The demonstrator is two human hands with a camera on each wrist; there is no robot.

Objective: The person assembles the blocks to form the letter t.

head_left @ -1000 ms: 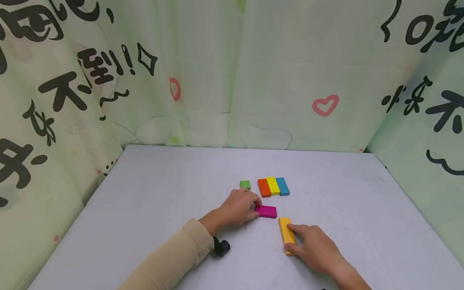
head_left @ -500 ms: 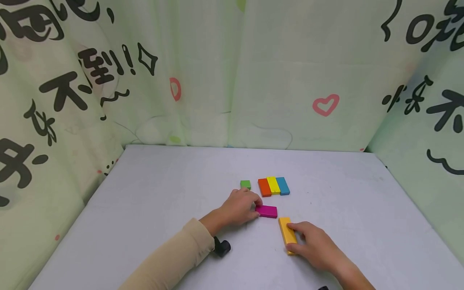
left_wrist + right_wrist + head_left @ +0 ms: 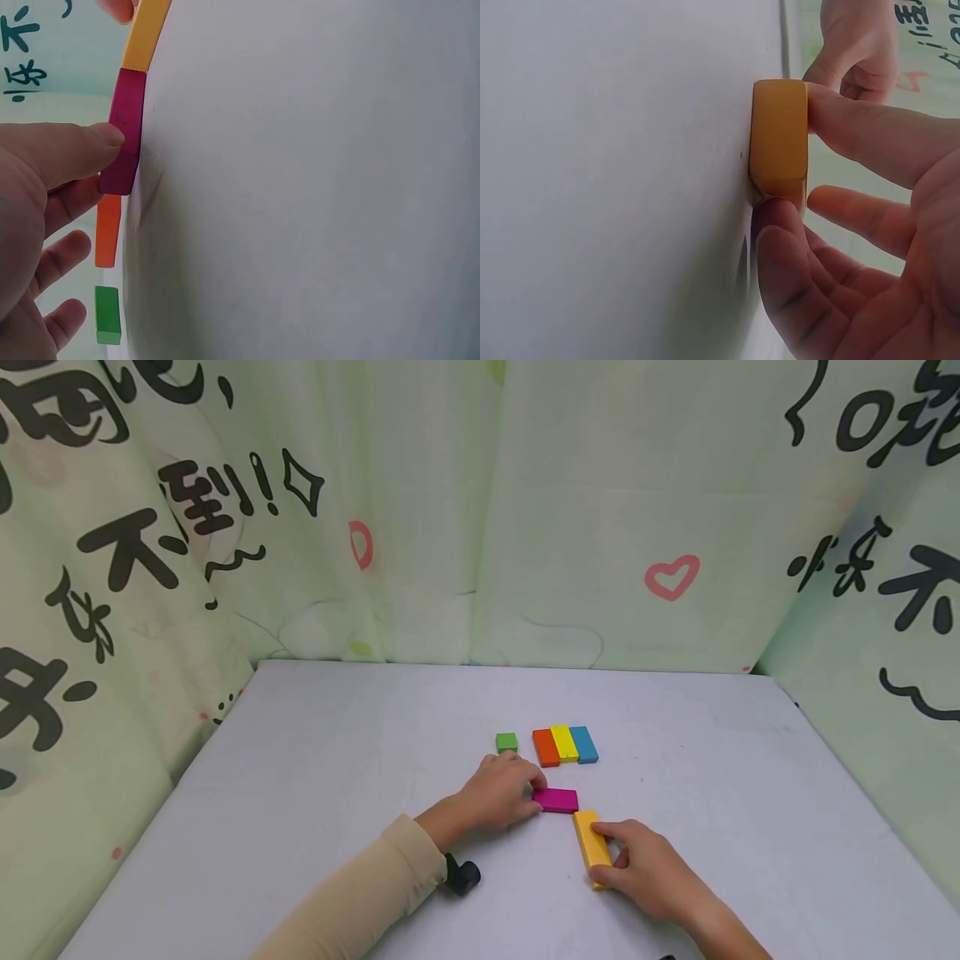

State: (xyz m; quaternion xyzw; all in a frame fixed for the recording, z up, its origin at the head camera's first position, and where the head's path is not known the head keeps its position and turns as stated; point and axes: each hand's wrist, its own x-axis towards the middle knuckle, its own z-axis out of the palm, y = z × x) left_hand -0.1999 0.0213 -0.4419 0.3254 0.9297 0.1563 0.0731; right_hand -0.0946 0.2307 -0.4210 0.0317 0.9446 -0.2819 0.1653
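My left hand (image 3: 498,792) pinches the left end of a magenta block (image 3: 557,801) lying flat on the table; in the left wrist view the thumb presses on that block (image 3: 126,127). The block's right end meets or nearly meets the top of an orange-yellow block (image 3: 592,847). My right hand (image 3: 651,868) holds this second block between thumb and fingers along its right side; the right wrist view shows the block's end (image 3: 780,135). Behind the left fingertips lies a green block (image 3: 506,742), partly covered in the head view.
A red-orange block (image 3: 546,748), a yellow block (image 3: 564,744) and a blue block (image 3: 583,745) lie side by side behind the magenta one. A black wrist device (image 3: 462,877) sits under the left sleeve. Patterned curtains surround the white table (image 3: 337,718).
My left hand and the magenta block have shifted slightly right and toward me, narrowing the gap to the orange-yellow block. My right hand still holds its block in nearly the same place.
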